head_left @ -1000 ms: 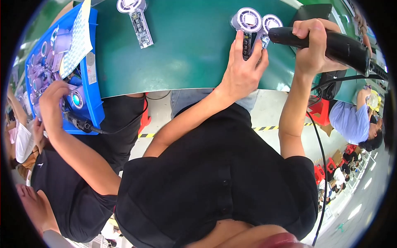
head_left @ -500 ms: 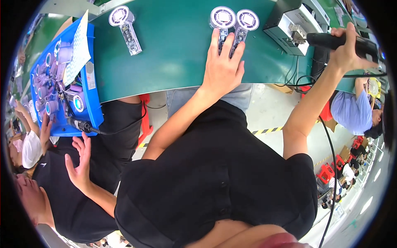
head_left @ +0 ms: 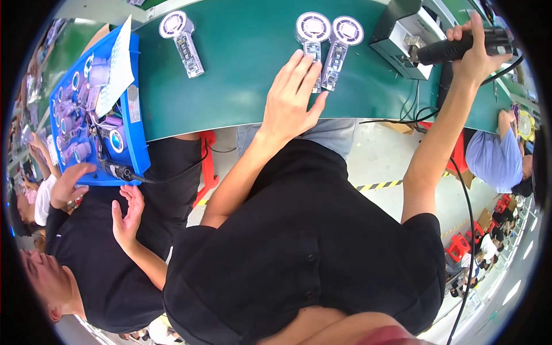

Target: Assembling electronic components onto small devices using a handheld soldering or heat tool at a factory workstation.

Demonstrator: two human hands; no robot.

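Three devices (head_left: 186, 50) on one table (head_left: 247, 72)

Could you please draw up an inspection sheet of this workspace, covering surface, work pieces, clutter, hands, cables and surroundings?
Surface: green tabletop, with some light reflecting off it.
Work pieces: left ring-headed device lies apart; middle device and right device lie close together, circuit boards showing.
Clutter: blue bin at left, filled with purplish parts and a standing paper sheet; black-and-white box at right.
Hands: left hand touches the middle device's handle; right hand grips a black tool, front end at the box.
Cables: long black cable runs down the right side; thin black cords near the table edge.
Surroundings: co-worker beside the bin; red stools beyond.
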